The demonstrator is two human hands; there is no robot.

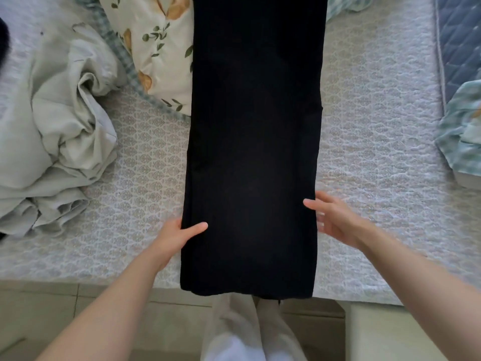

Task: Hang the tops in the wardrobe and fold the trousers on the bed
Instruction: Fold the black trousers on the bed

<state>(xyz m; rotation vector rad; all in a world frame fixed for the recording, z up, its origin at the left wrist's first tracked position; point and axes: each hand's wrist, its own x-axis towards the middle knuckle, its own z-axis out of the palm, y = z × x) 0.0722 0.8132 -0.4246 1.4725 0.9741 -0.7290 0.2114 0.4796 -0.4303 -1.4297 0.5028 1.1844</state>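
Black trousers (pixel 255 152) laid flat lengthwise down the middle of the bed (pixel 377 126), hem end hanging just over the near edge. They read as one narrow panel, so my guess is the legs are already stacked one on the other; the cloth is too dark to see seams and confirm. No crosswise fold yet, so this pair is maybe halfway. Left hand (pixel 179 235) grips the left edge near the hem end: thumb on top, fingers tucked under the fabric. Right hand (pixel 335 220) is at the right edge, a little further up, fingers spread and fairly straight, thumb tip over the cloth. It's motion-blurred and I see no closed grip, so it's touching at most. Likely next step: lift the near end and fold it up toward the far end, but that's only a guess. Left to do, as far as this view shows: a crumpled pale grey-green garment (pixel 52 126) lies on the left of the bed, unfolded, and I can't tell whether it's a top or trousers. Teal patterned cloth (pixel 463 131) sits at the right edge, type also unclear. Floral bedding (pixel 161 48) lies partly under the trousers. Wardrobe is not in view, so hanging progress is unknown.
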